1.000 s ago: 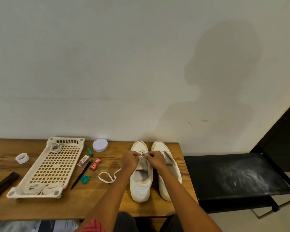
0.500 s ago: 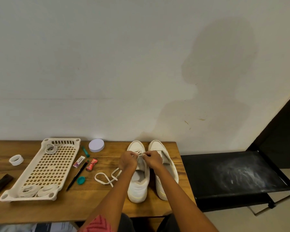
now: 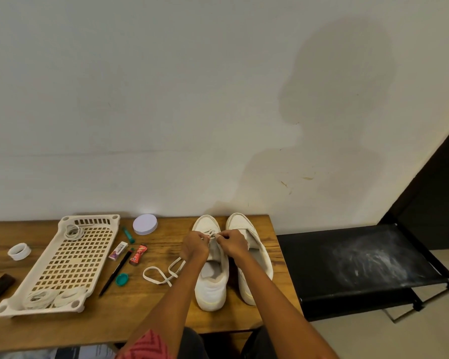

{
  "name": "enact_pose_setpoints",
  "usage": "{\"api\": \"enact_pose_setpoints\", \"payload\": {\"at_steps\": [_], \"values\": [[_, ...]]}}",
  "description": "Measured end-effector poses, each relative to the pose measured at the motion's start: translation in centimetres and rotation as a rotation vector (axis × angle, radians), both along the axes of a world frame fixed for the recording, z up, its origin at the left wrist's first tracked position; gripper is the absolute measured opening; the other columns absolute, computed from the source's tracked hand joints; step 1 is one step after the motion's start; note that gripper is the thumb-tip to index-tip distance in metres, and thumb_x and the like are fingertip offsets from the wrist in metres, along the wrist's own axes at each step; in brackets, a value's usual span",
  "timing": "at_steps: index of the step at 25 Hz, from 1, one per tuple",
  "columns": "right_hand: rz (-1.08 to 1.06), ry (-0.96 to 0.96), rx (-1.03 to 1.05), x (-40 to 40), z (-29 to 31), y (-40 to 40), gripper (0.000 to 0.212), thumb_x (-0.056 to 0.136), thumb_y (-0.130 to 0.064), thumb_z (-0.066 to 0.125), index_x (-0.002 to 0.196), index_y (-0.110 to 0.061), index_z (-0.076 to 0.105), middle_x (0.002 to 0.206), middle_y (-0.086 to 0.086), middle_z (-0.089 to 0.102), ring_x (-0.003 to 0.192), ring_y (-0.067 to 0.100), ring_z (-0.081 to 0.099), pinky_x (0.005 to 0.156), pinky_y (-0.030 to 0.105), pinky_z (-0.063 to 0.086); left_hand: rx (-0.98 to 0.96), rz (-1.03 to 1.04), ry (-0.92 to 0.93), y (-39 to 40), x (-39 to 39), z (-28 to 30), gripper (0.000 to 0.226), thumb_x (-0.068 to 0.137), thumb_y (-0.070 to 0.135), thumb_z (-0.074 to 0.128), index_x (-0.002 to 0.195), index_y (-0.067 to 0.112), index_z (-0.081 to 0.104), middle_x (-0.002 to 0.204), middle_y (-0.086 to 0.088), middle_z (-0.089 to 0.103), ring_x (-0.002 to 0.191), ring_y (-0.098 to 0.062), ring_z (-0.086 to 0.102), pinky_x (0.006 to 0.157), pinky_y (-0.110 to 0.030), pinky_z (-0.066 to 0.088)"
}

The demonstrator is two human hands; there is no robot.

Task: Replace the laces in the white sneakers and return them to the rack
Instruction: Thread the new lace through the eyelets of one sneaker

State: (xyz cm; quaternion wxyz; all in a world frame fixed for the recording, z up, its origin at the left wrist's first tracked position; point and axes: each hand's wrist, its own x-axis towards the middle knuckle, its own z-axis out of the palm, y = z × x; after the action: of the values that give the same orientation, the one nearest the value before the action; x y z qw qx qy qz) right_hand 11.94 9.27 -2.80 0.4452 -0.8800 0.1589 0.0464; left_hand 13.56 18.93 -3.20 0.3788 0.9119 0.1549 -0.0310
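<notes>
Two hands, left [image 3: 195,246] and right [image 3: 232,243], pinching lace [image 3: 163,274] over sneakers [image 3: 211,281] on wooden table [image 3: 244,314] against plain wall [image 3: 166,99]

One legible word — "Camlin" — on the small white eraser [image 3: 118,251].

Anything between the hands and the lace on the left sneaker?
Nothing visible. The left hand and right hand both already pinch the lace over the left sneaker; its loose tail lies on the table to the left.
</notes>
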Motion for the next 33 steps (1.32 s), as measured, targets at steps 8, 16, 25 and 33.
{"api": "enact_pose_setpoints", "payload": {"at_steps": [8, 16, 25, 33], "values": [[-0.001, 0.036, 0.031, 0.4, -0.2, 0.3, 0.035, 0.095, -0.042, 0.049, 0.097, -0.014, 0.07, 0.099, 0.006, 0.07, 0.09, 0.02, 0.062, 0.082, 0.029, 0.048, 0.029, -0.044, -0.023, -1.2, -0.2, -0.5, 0.026, 0.097, 0.023, 0.05, 0.113, 0.011, 0.066, 0.112, -0.008, 0.067, 0.101, -0.023, 0.062, 0.074, -0.025, 0.046], [-0.075, 0.077, -0.04, 3.1, -0.3, 0.7, 0.02, 0.087, -0.024, 0.06, 0.097, -0.009, 0.071, 0.101, 0.007, 0.07, 0.097, 0.024, 0.064, 0.073, 0.028, 0.045, -0.059, -0.195, -0.032, 0.4, 0.9, -0.5, 0.021, 0.093, 0.018, 0.055, 0.105, 0.009, 0.07, 0.112, -0.009, 0.067, 0.103, -0.023, 0.061, 0.077, -0.024, 0.044], [-0.454, -0.231, 0.433, 3.3, 3.4, -2.6, 0.018, 0.098, -0.013, 0.043, 0.097, -0.001, 0.056, 0.1, 0.017, 0.065, 0.084, 0.027, 0.063, 0.069, 0.031, 0.05, -0.057, -0.193, 0.014, 0.2, 1.1, 0.0, 0.022, 0.087, 0.032, 0.062, 0.094, 0.014, 0.072, 0.095, -0.005, 0.071, 0.091, -0.022, 0.064, 0.071, -0.028, 0.047], [-0.684, -0.651, 0.536, 2.6, 11.0, -9.7, 0.02, 0.099, -0.016, 0.041, 0.1, -0.007, 0.059, 0.092, 0.007, 0.058, 0.084, 0.019, 0.057, 0.074, 0.028, 0.048, 0.043, -0.163, -0.029, -0.3, 0.6, 0.0, 0.014, 0.085, 0.023, 0.065, 0.093, 0.014, 0.073, 0.1, -0.005, 0.071, 0.092, -0.022, 0.063, 0.075, -0.028, 0.05]]}}
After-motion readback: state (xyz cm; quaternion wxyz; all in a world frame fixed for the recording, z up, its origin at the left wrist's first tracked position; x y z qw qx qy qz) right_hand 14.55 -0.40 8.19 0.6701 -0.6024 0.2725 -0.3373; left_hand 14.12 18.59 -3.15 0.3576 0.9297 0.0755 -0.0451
